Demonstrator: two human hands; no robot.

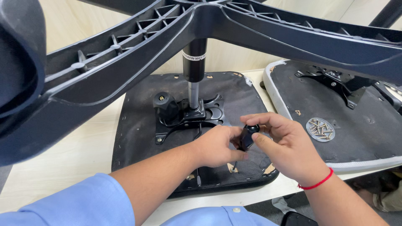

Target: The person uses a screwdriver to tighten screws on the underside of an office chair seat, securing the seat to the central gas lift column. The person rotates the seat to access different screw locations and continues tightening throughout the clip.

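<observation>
From the head camera, the left hand (215, 146) and right hand (284, 144) are close together, both pinching a small black knob (248, 136) between them. It could slip and roll off the table edge (217, 200), just under the wrists. The chair base (217, 25) hangs low above the hands, so lifting is tight. A screw pile (320, 129) lies just right. Left is open table.

This looks like a furniture assembly workshop. Two upturned chair seats (138, 125) lie on a pale wooden surface (63, 167), one with its metal mechanism plate (188, 115), gas cylinder (194, 62) and five-armed base (251, 29) fitted. A pile of screws (320, 129) rests on the right-hand seat (368, 134).
</observation>
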